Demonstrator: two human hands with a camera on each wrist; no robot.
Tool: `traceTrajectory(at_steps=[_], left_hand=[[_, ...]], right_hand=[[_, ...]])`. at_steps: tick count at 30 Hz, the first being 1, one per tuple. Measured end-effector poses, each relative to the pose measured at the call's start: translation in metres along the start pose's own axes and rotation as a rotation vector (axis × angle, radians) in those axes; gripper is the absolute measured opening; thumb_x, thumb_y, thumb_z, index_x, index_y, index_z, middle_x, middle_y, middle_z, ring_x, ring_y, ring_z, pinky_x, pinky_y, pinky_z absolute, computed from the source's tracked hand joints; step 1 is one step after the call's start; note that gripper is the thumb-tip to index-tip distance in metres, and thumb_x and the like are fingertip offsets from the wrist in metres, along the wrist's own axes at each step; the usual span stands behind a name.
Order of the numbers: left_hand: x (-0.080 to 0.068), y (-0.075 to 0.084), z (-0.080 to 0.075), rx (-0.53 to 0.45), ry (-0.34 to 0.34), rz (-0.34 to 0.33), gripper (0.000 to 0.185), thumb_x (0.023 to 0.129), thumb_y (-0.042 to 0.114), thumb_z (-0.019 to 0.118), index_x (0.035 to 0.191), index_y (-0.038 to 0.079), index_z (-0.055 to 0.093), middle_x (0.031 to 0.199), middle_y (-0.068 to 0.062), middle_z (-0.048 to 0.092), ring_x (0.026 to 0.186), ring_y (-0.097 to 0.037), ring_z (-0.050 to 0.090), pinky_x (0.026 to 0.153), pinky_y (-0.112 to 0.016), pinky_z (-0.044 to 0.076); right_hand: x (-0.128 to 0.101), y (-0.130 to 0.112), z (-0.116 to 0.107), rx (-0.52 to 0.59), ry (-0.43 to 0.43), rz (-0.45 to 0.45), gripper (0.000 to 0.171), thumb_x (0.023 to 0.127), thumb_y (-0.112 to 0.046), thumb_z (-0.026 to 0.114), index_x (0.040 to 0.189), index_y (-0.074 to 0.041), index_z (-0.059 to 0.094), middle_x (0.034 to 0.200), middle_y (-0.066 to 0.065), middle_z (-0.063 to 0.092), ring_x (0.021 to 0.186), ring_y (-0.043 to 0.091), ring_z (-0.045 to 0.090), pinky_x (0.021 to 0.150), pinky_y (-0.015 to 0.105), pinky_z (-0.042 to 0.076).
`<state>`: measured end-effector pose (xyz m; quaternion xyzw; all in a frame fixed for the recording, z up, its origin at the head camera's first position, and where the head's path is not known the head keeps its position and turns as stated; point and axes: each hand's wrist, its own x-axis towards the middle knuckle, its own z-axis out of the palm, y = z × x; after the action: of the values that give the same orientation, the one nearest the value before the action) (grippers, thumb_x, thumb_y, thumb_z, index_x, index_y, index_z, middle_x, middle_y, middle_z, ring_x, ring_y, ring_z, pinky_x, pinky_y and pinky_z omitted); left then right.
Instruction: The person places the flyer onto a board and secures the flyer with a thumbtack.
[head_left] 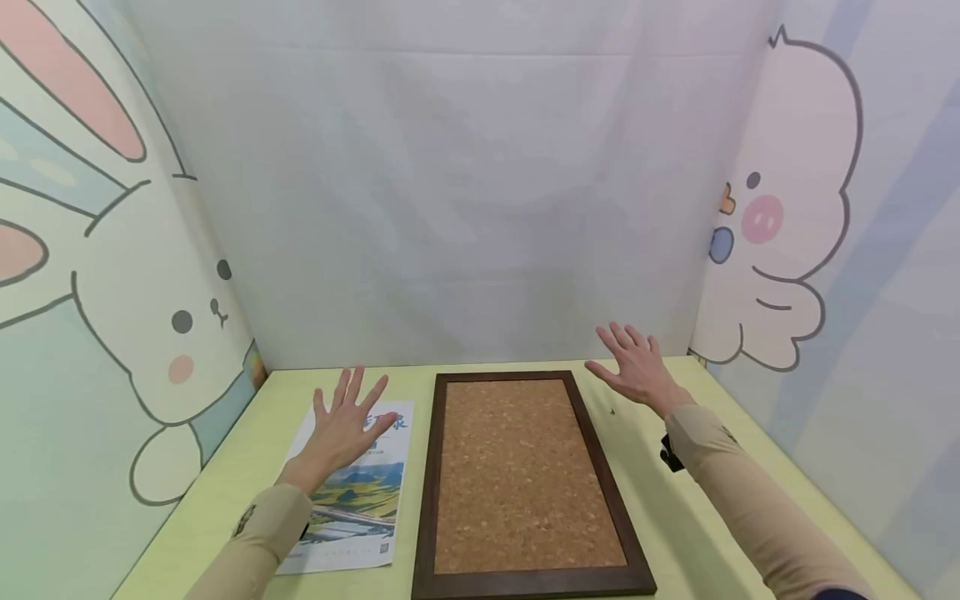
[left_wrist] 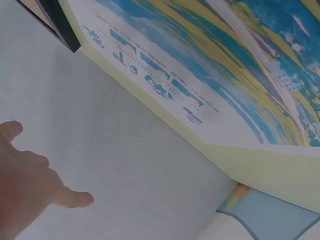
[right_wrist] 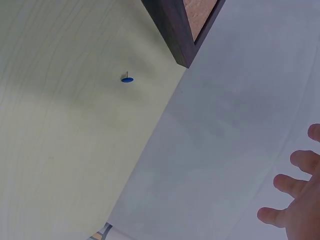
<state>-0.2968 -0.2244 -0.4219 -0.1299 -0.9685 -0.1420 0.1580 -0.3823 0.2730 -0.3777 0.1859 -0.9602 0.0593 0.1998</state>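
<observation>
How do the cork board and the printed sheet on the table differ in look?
The cork board has a dark wooden frame and a plain brown face; the printed sheet is frameless, white, with a colourful landscape photo. The cork board lies uncovered; the left hand is over the sheet. Both lie flat on the table.

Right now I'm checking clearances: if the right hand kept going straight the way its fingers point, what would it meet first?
Probably the white back wall. The right hand hovers open, fingers aimed at it, past the pushpin; depth is unclear.

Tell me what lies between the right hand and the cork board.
In the head view, bare yellow-green table and one small blue pushpin separate the right hand from the cork board; the right wrist view shows the pin too.
</observation>
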Motion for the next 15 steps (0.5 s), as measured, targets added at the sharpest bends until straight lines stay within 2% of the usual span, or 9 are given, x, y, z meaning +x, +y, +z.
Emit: traceTrajectory(at_steps=[5, 8, 12, 15], left_hand=[[-0.001, 0.001, -0.002, 0.022, 0.018, -0.020, 0.073, 0.094, 0.048, 0.054, 0.153, 0.016, 0.027, 0.161, -0.025, 0.008, 0.147, -0.045, 0.008, 0.112, -0.069, 0.012], [-0.006, -0.001, -0.009, 0.048, 0.030, -0.065, 0.075, 0.094, 0.046, 0.056, 0.153, 0.011, 0.026, 0.157, -0.029, 0.015, 0.142, -0.050, 0.020, 0.108, -0.068, 0.027], [-0.020, -0.010, -0.022, 0.071, 0.034, -0.155, 0.078, 0.092, 0.042, 0.061, 0.150, 0.005, 0.027, 0.145, -0.035, 0.031, 0.126, -0.052, 0.036, 0.091, -0.064, 0.045], [-0.036, -0.021, -0.027, 0.062, -0.022, -0.251, 0.086, 0.088, 0.045, 0.065, 0.148, -0.001, 0.025, 0.134, -0.038, 0.036, 0.116, -0.055, 0.039, 0.072, -0.059, 0.050]], right_hand=[[0.000, 0.001, 0.001, -0.004, -0.001, -0.001, 0.076, 0.093, -0.053, 0.054, 0.151, -0.011, 0.031, 0.155, 0.022, 0.030, 0.142, 0.046, 0.026, 0.106, 0.071, 0.020], [0.001, 0.001, 0.001, 0.002, -0.004, -0.004, 0.076, 0.093, -0.053, 0.054, 0.152, -0.011, 0.031, 0.155, 0.023, 0.031, 0.141, 0.046, 0.026, 0.106, 0.070, 0.022], [0.001, 0.003, 0.002, 0.027, -0.023, -0.001, 0.076, 0.094, -0.052, 0.053, 0.152, -0.010, 0.029, 0.155, 0.024, 0.030, 0.140, 0.047, 0.028, 0.106, 0.067, 0.025], [0.000, 0.006, 0.005, 0.055, -0.042, 0.004, 0.076, 0.094, -0.050, 0.053, 0.152, -0.008, 0.028, 0.154, 0.027, 0.030, 0.138, 0.049, 0.030, 0.105, 0.067, 0.028]])
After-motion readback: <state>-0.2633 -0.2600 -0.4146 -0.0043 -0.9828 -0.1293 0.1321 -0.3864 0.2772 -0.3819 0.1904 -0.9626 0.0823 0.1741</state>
